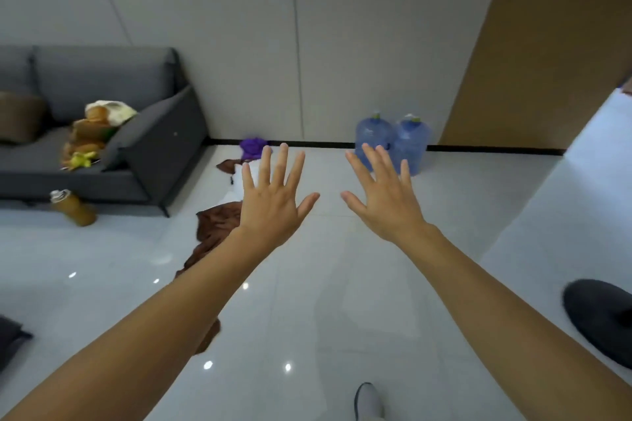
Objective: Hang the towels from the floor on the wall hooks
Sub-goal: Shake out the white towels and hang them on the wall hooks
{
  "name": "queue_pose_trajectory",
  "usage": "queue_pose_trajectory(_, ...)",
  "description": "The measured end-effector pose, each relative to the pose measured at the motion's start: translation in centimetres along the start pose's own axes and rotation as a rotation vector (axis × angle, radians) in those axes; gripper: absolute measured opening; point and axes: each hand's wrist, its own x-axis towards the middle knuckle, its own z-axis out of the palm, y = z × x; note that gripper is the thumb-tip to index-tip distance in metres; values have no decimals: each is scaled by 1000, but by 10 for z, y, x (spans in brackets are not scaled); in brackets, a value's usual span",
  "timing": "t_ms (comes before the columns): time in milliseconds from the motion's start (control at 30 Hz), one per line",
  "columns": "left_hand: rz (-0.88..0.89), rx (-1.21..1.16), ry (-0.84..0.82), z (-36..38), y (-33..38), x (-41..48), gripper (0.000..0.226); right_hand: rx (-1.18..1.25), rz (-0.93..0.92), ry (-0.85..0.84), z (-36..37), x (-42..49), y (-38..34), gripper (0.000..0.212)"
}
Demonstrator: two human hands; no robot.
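Hands are both raised over the glossy white floor (pixel 342 301), backs toward the camera, holding nothing. On the left hand (pixel 273 205) the fingers (pixel 283 164) are straight and spread wide, thumb out to 3 o'clock. The right hand (pixel 386 202) mirrors it, fingers fanned with gaps between them and thumb out to 9 o'clock.

The towels lie crumpled on the floor, partly hidden by the left hand and forearm. A brown towel (pixel 217 225) sits at 8 o'clock from the left hand and trails along the forearm. A white towel (pixel 235 193) shows at 9 o'clock from that hand. A purple cloth (pixel 252 147) lies at 11 o'clock against the foot of the wall (pixel 239 27).

A grey sofa (pixel 109 79) with soft toys (pixel 95 133) stands at 9 o'clock in the view. A tan bottle (pixel 73 207) lies tipped on the floor before it. Two blue water jugs (pixel 374 137) stand by the wall at 12 o'clock from the right hand.
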Motion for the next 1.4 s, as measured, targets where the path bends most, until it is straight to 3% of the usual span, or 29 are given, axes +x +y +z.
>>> queue_pose_trajectory(267, -310, 84, -106, 37, -63, 86, 78, 13, -281, -102, 74, 168, -4, 72)
queue_pose_trajectory(600, -525, 84, -120, 98, -150, 187, 77, 64, -488, -164, 160, 337, -42, 71)
queue_pose_trajectory(1033, -649, 33, -286, 233, -316, 345, 83, 14, -605, -290, 301, 578, -127, 73)
queue_pose_trajectory(1400, -775, 110, -376, 346, -390, 483, 80, 53, -736, -358, 426, 763, -138, 72)
